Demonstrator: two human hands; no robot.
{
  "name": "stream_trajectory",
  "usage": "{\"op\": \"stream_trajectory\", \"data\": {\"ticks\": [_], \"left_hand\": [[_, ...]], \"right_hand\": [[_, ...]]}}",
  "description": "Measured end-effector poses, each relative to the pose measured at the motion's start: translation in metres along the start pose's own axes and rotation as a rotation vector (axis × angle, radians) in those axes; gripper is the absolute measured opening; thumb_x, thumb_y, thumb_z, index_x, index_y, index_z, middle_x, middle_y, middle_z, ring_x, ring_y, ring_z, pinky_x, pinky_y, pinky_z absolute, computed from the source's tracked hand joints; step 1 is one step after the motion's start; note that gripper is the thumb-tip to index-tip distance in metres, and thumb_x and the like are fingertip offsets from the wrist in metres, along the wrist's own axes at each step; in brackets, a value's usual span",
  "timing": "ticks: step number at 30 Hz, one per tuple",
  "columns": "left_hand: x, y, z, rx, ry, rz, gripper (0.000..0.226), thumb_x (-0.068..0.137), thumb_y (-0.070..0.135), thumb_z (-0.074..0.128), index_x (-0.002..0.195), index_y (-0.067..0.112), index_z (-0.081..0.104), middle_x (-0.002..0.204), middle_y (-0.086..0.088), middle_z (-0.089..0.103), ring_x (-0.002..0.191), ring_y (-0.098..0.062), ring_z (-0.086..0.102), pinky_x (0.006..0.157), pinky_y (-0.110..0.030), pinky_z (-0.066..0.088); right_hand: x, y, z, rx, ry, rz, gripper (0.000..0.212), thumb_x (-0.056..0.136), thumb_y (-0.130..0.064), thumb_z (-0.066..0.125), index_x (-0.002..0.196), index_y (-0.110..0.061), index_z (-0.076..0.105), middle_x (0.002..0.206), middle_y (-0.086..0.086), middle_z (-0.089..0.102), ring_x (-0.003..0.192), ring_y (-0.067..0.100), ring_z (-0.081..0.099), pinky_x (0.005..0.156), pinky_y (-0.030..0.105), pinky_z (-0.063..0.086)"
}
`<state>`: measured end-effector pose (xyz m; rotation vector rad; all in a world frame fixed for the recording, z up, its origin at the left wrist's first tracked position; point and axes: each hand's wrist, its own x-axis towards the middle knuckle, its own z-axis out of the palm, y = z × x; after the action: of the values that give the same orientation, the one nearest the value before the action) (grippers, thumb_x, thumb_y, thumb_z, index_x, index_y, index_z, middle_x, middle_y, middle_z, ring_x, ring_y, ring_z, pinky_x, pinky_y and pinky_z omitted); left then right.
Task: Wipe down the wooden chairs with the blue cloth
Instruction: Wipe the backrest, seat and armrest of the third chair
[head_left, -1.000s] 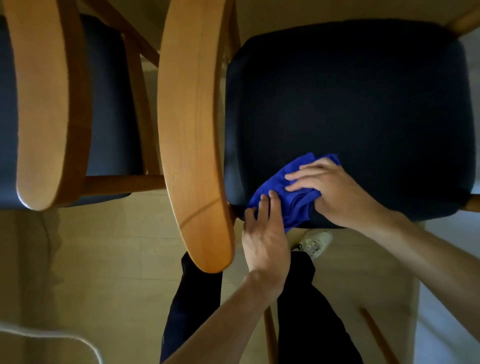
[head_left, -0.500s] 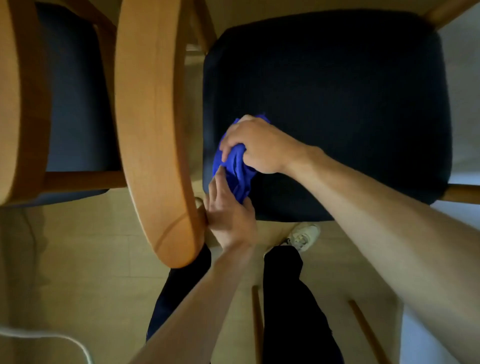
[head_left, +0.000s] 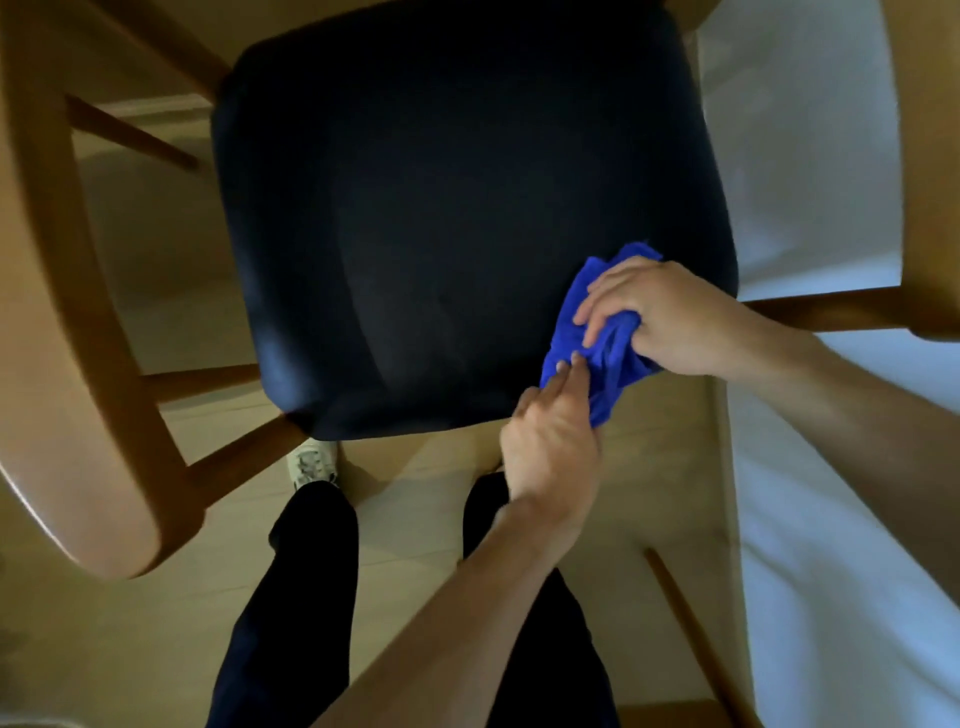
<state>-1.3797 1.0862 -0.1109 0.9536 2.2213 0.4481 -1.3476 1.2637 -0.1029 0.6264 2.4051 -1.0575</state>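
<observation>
Wiping dark seat (head_left: 441, 218) | blue cloth (head_left: 582, 332) bunched under right hand (head_left: 670, 317), which grips it | left hand (head_left: 550, 441) pinches its near edge | hands together.

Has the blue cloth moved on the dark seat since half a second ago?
Yes. The blue cloth has gone from the seat's near left corner to the near right corner of the dark seat, under the right hand.
</observation>
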Motion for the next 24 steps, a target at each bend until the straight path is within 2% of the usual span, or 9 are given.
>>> {"op": "stream_trajectory", "data": {"ticks": [2, 5, 7, 11, 15, 17, 19, 21, 24], "left_hand": [[-0.003, -0.023, -0.028, 0.03, 0.11, -0.006, 0.06, 0.075, 0.019, 0.074, 0.133, 0.019, 0.055, 0.115, 0.001, 0.066, 0.093, -0.023, 0.061, 0.075, -0.033, 0.051], [-0.009, -0.079, -0.061, 0.069, 0.199, -0.164, 0.059, 0.076, 0.011, 0.071, 0.132, 0.018, 0.054, 0.12, 0.001, 0.063, 0.101, -0.022, 0.057, 0.085, -0.035, 0.051], [-0.017, -0.112, -0.076, 0.095, 0.241, -0.307, 0.051, 0.078, 0.007, 0.07, 0.126, 0.016, 0.056, 0.117, -0.002, 0.063, 0.099, -0.023, 0.058, 0.082, -0.035, 0.051], [-0.018, -0.114, -0.072, 0.047, 0.263, -0.445, 0.029, 0.077, 0.006, 0.074, 0.102, 0.005, 0.059, 0.093, -0.011, 0.065, 0.083, -0.032, 0.061, 0.069, -0.036, 0.046], [-0.009, -0.078, -0.047, 0.212, 0.251, -0.392, 0.056, 0.077, 0.007, 0.073, 0.13, 0.013, 0.057, 0.133, -0.008, 0.06, 0.101, -0.03, 0.061, 0.084, -0.039, 0.05], [-0.005, -0.055, -0.036, 0.167, 0.243, -0.293, 0.061, 0.073, 0.003, 0.073, 0.131, 0.015, 0.06, 0.127, -0.007, 0.064, 0.097, -0.031, 0.064, 0.078, -0.037, 0.052], [0.004, -0.021, -0.015, 0.115, 0.148, -0.16, 0.053, 0.076, 0.01, 0.069, 0.128, 0.02, 0.061, 0.11, -0.003, 0.07, 0.088, -0.029, 0.065, 0.069, -0.035, 0.05], [0.009, 0.017, 0.014, 0.142, 0.045, -0.058, 0.052, 0.087, 0.018, 0.06, 0.137, 0.025, 0.05, 0.121, 0.001, 0.064, 0.097, -0.024, 0.061, 0.076, -0.035, 0.049], [0.006, 0.044, 0.039, 0.078, 0.044, -0.09, 0.051, 0.087, 0.013, 0.06, 0.136, 0.025, 0.052, 0.14, 0.002, 0.054, 0.109, -0.025, 0.055, 0.091, -0.036, 0.048]], "right_hand": [[0.018, -0.026, 0.006, 0.046, 0.082, -0.087, 0.049, 0.059, 0.019, 0.052, 0.083, -0.015, 0.078, 0.103, -0.004, 0.073, 0.11, 0.024, 0.058, 0.099, 0.023, 0.036], [0.062, -0.084, 0.024, 0.072, 0.089, -0.232, 0.046, 0.062, 0.014, 0.054, 0.091, -0.012, 0.078, 0.112, 0.004, 0.072, 0.114, 0.025, 0.057, 0.102, 0.023, 0.035], [0.095, -0.128, 0.046, 0.052, 0.018, -0.298, 0.039, 0.073, 0.009, 0.054, 0.095, -0.013, 0.078, 0.115, 0.005, 0.07, 0.116, 0.023, 0.055, 0.103, 0.025, 0.036], [0.125, -0.178, 0.079, -0.017, -0.027, -0.372, 0.024, 0.077, 0.002, 0.058, 0.073, -0.018, 0.071, 0.102, 0.0, 0.063, 0.1, 0.02, 0.059, 0.089, 0.032, 0.048], [0.096, -0.103, 0.051, 0.029, -0.049, -0.324, 0.028, 0.078, 0.006, 0.055, 0.091, -0.01, 0.074, 0.122, 0.009, 0.063, 0.119, 0.024, 0.053, 0.104, 0.031, 0.039], [0.062, -0.059, 0.031, 0.059, -0.057, -0.268, 0.03, 0.074, 0.006, 0.054, 0.091, -0.006, 0.076, 0.126, 0.008, 0.065, 0.125, 0.022, 0.05, 0.106, 0.027, 0.035], [0.027, -0.024, 0.013, 0.077, -0.024, -0.168, 0.027, 0.065, -0.016, 0.052, 0.076, -0.007, 0.074, 0.107, 0.01, 0.072, 0.113, 0.026, 0.058, 0.097, 0.034, 0.044], [-0.005, 0.005, 0.001, 0.002, -0.012, -0.096, 0.021, 0.06, -0.014, 0.059, 0.074, -0.009, 0.074, 0.094, 0.006, 0.073, 0.104, 0.03, 0.061, 0.091, 0.038, 0.047], [-0.04, 0.031, -0.001, -0.109, 0.029, -0.063, 0.021, 0.073, 0.003, 0.068, 0.087, -0.01, 0.077, 0.108, 0.006, 0.072, 0.113, 0.031, 0.058, 0.099, 0.03, 0.039]]}}
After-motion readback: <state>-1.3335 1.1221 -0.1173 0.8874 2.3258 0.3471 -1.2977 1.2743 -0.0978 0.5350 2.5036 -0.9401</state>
